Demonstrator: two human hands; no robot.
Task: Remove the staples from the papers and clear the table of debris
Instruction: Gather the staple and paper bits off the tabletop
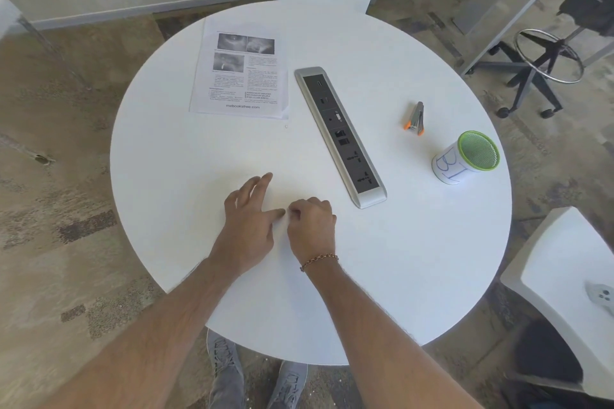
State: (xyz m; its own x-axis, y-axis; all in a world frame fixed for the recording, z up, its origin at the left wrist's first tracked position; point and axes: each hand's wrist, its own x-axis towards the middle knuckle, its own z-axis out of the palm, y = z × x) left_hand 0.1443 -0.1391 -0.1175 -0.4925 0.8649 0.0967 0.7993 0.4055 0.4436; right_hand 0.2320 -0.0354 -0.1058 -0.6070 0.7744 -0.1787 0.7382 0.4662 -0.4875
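Observation:
A stack of printed papers (241, 73) lies at the far left of the round white table (415, 259). A tiny staple (286, 126) sits on the table just below the papers' near right corner. An orange and grey staple remover (416, 119) lies at the right. My left hand (251, 219) rests flat on the table near the front, fingers spread. Right beside it, my right hand (310, 222) has its fingers curled, the tips pinched together against the tabletop next to my left thumb. Anything held in that pinch is too small to see.
A grey power strip panel (339, 133) runs down the table's middle. A green-rimmed mesh cup (465, 161) wrapped in a handwritten paper label stands at the right edge. White chairs (564, 292) stand at the right and far side; a black stool (545, 66) is beyond.

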